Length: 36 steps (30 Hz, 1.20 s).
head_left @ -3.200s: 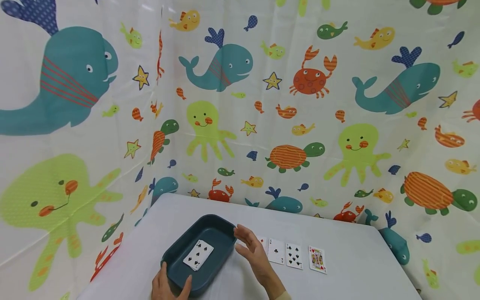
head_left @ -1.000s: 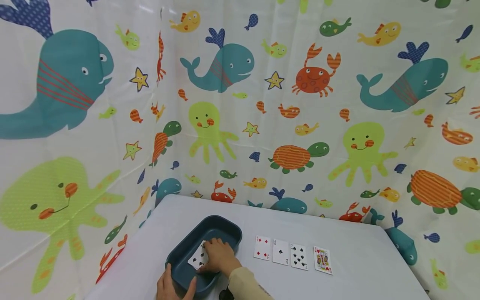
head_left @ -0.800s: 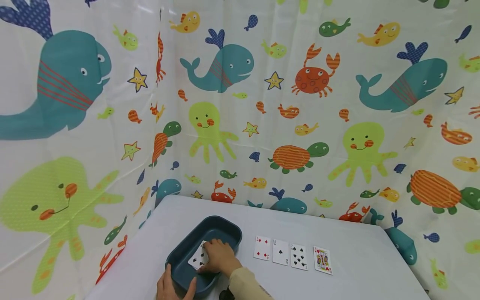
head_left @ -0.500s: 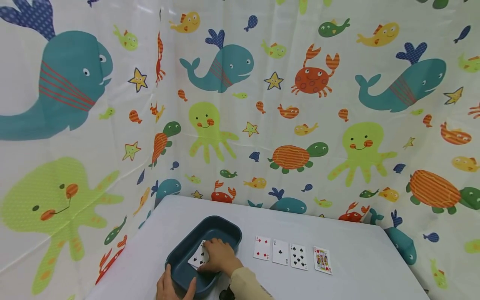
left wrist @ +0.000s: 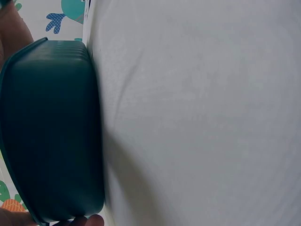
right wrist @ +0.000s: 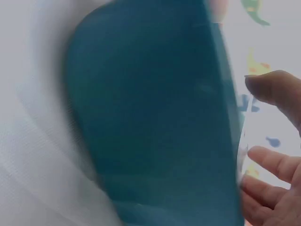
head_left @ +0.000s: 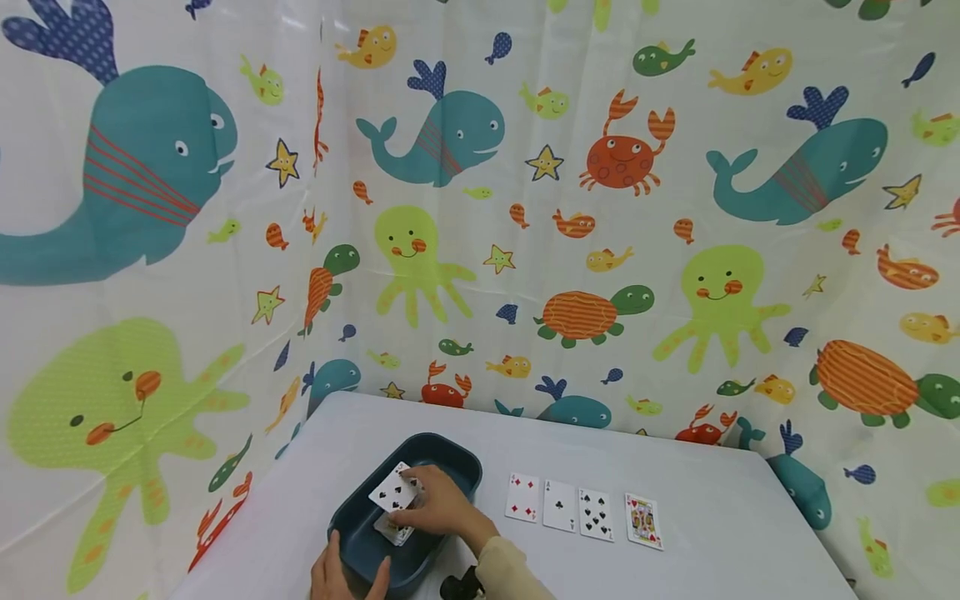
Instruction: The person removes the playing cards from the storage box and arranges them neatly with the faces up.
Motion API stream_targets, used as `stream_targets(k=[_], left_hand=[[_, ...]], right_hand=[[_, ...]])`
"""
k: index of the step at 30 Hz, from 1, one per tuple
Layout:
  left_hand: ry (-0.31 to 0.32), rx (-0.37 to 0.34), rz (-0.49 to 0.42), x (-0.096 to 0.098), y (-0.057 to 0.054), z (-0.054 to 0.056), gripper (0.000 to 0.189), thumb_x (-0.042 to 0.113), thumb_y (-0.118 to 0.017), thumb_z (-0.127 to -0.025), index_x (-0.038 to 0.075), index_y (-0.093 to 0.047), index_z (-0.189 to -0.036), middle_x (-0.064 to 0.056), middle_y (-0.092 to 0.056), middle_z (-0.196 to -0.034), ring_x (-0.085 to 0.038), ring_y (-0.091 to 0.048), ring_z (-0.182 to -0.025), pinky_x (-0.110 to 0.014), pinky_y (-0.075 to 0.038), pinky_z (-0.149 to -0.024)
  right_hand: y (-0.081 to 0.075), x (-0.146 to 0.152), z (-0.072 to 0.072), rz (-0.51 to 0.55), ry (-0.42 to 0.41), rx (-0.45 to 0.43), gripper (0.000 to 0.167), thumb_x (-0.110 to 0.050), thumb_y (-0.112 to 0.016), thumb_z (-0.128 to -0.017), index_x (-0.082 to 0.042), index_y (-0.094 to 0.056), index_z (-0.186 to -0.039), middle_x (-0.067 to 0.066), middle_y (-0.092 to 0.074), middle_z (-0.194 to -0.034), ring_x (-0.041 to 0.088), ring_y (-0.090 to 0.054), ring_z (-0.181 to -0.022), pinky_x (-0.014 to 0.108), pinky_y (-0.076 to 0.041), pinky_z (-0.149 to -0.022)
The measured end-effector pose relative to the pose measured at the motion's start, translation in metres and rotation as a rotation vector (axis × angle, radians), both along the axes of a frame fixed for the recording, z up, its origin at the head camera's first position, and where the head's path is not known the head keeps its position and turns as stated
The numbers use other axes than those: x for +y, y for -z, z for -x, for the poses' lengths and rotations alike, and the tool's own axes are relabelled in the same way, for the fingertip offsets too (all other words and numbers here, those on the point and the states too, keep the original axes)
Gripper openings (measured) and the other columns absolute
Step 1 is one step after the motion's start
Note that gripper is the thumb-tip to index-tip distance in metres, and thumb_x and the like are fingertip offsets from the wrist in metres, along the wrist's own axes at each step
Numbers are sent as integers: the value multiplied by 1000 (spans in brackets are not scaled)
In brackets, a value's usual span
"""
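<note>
A dark teal plastic tub (head_left: 455, 457) stands tilted across the left of the table in the head view. My left hand (head_left: 336, 573) grips its near end, thumb on one side and fingers on the other; the left wrist view shows fingertips (left wrist: 94, 220) at the tub's outer wall. My right hand (head_left: 444, 507) pinches a spade playing card (head_left: 390, 492) over the tub, thumb and fingers at its edges. Below it another playing card (head_left: 388, 531) lies inside, partly covered. The right wrist view has the held card (right wrist: 243, 146) nearly edge-on beside the tub wall (right wrist: 150, 117).
Right of the tub, face-up cards lie in a row: a diamond card (head_left: 521, 497), a club card (head_left: 559, 506), a spade card (head_left: 596, 515) and, set apart, a heart court card (head_left: 643, 522). A black object (head_left: 461, 585) sits by the right wrist. A sea-animal curtain hangs behind the white table (head_left: 705, 533).
My right hand went from beside the tub down into it, and has now raised the spade card off the one beneath, shifting it up-left. My left hand keeps its hold.
</note>
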<state>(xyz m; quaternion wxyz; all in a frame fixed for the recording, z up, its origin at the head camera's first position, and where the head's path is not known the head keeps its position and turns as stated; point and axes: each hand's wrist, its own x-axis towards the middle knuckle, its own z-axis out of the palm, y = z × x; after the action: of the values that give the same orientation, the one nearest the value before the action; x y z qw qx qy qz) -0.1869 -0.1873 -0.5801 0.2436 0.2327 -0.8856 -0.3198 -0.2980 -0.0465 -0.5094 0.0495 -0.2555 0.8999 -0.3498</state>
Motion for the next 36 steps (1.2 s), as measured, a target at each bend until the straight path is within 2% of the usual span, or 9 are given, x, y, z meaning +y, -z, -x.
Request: stream_targets(k=[6,10,14,21,30,33,36], left_hand=[[0,35,-1,0,1,0,98,40,-89,-69,-13,-46,-140,-39,-51,-126,-55,-57,-105,-67,-49,-85],[-1,70,-9,1,1,-1,98,37,-89,-68,-13,-46,-139,-39,-51,-125,-55,-57,-106,-68,-49,-86],[0,79,-30,2,1,-2,98,36,-90,-67,-13,-46,-140,-39,-50,-126,-55,-56,-108,-68,-49,-87],[17,80,-41,3,-3,-4,99,36,-90,-68,-13,-44,-141,-38,-49,-127,-54,-55,-109,-67,-48,-89],[21,73,-58,4,-6,-8,98,35,-89,-69,-13,-43,-142,-37,-47,-128,-53,-53,-111,-66,-47,-90],[25,75,-62,2,1,-5,99,35,-89,-69,-12,-42,-143,-37,-47,-128,-54,-53,-112,-66,-47,-91],[30,43,-60,-4,18,3,104,39,-89,-71,-10,-39,-147,-37,-46,-131,-53,-52,-114,-67,-46,-93]], right_hand=[[-5,25,0,306,8,-123,60,-41,-77,-89,-18,-60,-141,3,-57,-144,23,-54,-129,51,-47,-106],[-9,42,-1,510,-5,-204,55,-36,-72,-95,-17,-57,-144,5,-54,-150,30,-47,-140,56,-40,-112],[-15,59,-6,626,28,-264,53,-35,-69,-97,-17,-56,-145,7,-53,-151,34,-46,-141,57,-39,-113],[-20,87,-13,739,24,-330,54,-30,-61,-102,-7,-49,-150,13,-49,-153,33,-43,-143,56,-37,-115],[-16,122,-25,749,62,-338,53,-28,-58,-104,-6,-46,-151,18,-44,-157,35,-41,-145,47,-41,-114],[-13,134,-29,758,69,-355,53,-26,-55,-106,-5,-44,-153,16,-45,-157,34,-41,-146,45,-40,-115],[-9,146,-33,765,81,-379,52,-25,-53,-106,-6,-42,-154,14,-46,-156,32,-41,-146,44,-38,-116]])
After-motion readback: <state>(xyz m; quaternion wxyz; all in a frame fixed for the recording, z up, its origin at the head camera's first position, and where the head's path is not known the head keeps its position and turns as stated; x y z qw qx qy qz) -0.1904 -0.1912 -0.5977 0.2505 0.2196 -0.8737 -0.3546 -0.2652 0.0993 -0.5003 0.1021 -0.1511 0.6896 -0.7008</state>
